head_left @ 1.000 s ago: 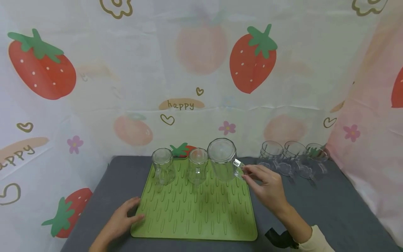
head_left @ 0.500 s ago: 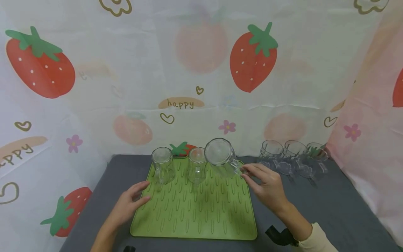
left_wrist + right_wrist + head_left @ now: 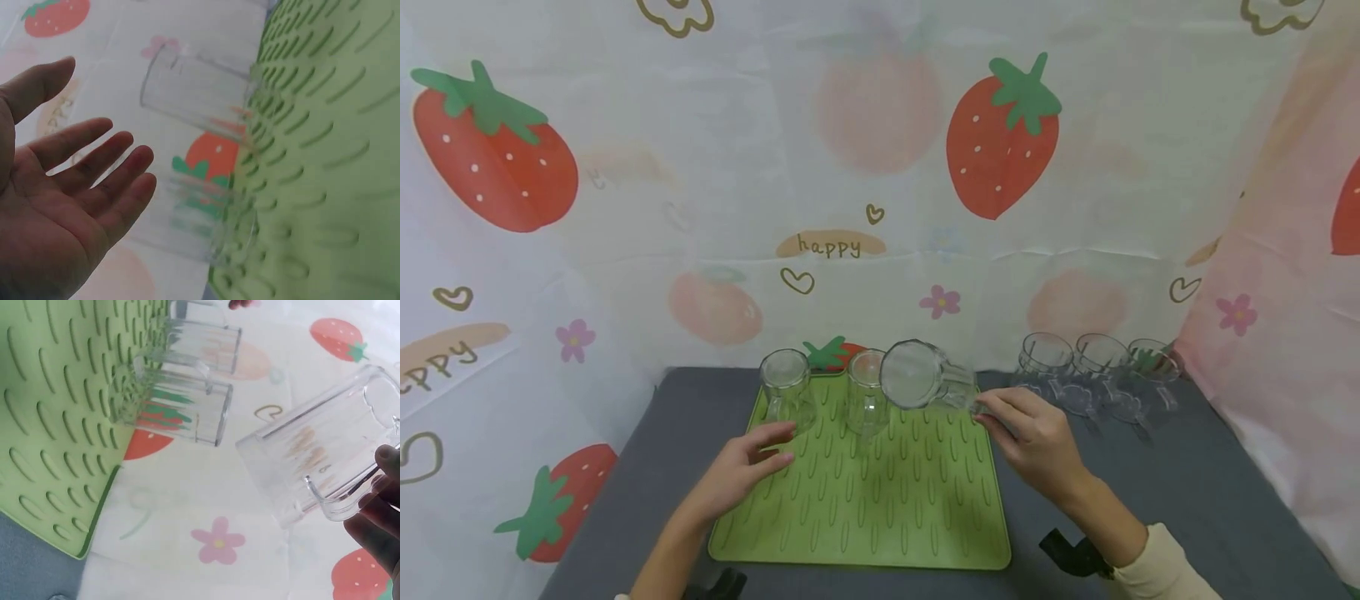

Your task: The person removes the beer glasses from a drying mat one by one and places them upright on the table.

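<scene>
Clear glass mug [image 3: 925,385] hangs tilted above the far right part of the green ridged mat [image 3: 865,508], its base turned toward the camera and its mouth pointing away; the right hand [image 3: 1033,446] pinches its handle from the right side, fingers curled around the loop, as the right wrist view confirms with fingertips [image 3: 381,506] closed on the handle of the same mug [image 3: 319,456]; the hand itself sits just beyond the mat's right edge, over the grey desk [image 3: 1187,500]; the left hand [image 3: 741,471] rests over the mat's left portion, well apart from the tilted mug, its fingers [image 3: 106,181] spread and relaxed with nothing in them, palm up in the left wrist view. Two smaller glasses stand upside down along the mat's far edge; one [image 3: 786,392] lies just beyond the left hand's fingertips, the other [image 3: 867,392] stands beside the raised mug and partly behind it; whether mug and glass touch cannot be told. Three more clear mugs [image 3: 1093,375] stand in a row on the desk to the right of the mat, near the right hand but apart from it; a strawberry-print cloth [image 3: 880,167] backs the scene on all sides; a cream sleeve [image 3: 1157,571] covers the right forearm.
</scene>
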Available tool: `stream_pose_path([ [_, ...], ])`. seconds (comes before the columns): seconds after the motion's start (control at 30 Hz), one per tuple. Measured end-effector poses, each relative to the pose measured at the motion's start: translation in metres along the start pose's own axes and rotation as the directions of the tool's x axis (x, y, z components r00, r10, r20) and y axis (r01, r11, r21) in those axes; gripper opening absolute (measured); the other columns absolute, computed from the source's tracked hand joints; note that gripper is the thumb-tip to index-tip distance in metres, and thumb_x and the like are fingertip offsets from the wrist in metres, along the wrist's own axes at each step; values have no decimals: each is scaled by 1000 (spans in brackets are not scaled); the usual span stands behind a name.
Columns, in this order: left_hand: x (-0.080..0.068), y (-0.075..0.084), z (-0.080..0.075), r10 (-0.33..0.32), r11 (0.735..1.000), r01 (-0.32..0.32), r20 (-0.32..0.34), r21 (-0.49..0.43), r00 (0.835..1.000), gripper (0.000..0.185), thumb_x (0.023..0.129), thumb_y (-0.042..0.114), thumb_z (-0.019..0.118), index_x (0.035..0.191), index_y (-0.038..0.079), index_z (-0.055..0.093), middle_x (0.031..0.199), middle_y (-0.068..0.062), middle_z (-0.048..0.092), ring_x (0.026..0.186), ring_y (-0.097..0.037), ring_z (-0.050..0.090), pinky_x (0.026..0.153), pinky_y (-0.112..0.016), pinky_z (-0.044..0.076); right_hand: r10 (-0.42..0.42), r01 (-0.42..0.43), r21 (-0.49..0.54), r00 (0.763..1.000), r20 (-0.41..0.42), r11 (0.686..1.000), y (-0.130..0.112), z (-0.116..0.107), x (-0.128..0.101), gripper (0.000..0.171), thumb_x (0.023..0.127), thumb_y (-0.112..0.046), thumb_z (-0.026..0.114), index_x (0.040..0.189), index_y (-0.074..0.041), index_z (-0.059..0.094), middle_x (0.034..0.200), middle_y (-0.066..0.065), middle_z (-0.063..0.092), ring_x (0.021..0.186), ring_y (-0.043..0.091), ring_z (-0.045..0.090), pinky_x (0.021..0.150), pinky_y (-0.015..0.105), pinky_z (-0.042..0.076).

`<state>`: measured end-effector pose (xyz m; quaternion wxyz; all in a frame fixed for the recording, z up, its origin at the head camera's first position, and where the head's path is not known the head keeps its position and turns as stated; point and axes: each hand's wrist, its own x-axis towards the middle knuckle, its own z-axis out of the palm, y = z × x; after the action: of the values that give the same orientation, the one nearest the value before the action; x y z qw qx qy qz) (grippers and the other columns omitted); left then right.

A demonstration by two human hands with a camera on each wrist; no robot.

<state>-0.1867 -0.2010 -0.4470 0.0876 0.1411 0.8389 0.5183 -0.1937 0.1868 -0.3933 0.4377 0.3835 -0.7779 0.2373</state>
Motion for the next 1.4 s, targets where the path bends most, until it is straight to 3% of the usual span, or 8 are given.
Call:
stream_pose_path([
  [0.07,5,3,4,-23,999,23,7,-22,1000,51,98,30,58,143,7,48,143,-20,50,133,-39,47,105,-51,45,-22,22,-9,1000,6,1000,0,0,1,41,102,-29,49,95,2,75,84,10,70,69,19,64,58,24,52],
  [0.23,15,13,15,-68,992,71,31,-101,997,51,98,31,58,143,8,49,141,-17,54,130,-35,52,106,-51,44,-75,75,-19,997,29,997,1,-2,1,39,102,-25,49,95,5,74,84,10,69,72,21,65,59,26,54],
  [0.5,36,31,27,-28,957,70,150,-282,988,56,100,34,54,144,1,45,146,-22,47,132,-34,51,111,-45,41,-124,127,-33,990,70,991,2,-4,0,38,103,-23,49,93,3,75,85,11,70,78,24,67,62,29,57],
  [0.77,58,45,40,-21,846,160,268,-509,963,76,99,49,50,147,-8,34,146,-30,43,129,-29,56,104,-33,49,-238,239,-32,971,34,970,-3,-1,5,32,103,-15,49,92,0,74,86,9,71,78,22,67,62,28,57],
  [0.97,67,56,50,-19,769,280,417,-575,909,84,100,55,41,150,-9,22,149,-35,34,125,-28,57,104,-39,49,-272,273,-27,962,39,962,-7,2,3,31,103,-14,48,93,-1,75,86,8,73,78,22,69,63,28,58],
  [1.07,72,61,55,-37,705,346,455,-619,890,82,101,57,35,152,-5,19,150,-33,34,129,-33,54,108,-43,44,-272,274,-18,960,61,962,-8,2,2,33,103,-13,47,93,-1,76,87,8,73,79,22,69,65,28,58],
  [1.23,82,66,58,-56,672,386,477,-632,877,82,101,61,24,153,-2,20,149,-26,41,126,-27,57,108,-39,45,-272,276,-20,955,115,961,-10,3,-1,36,105,-13,43,95,-2,76,89,9,74,80,22,69,66,29,59],
  [1.4,91,68,59,-98,649,440,505,-620,857,89,98,64,30,153,-4,15,153,-25,34,123,-24,60,112,-43,41,-308,317,-52,941,140,947,-11,4,-2,39,105,-9,39,96,-3,76,89,9,75,81,22,70,66,30,59],
])
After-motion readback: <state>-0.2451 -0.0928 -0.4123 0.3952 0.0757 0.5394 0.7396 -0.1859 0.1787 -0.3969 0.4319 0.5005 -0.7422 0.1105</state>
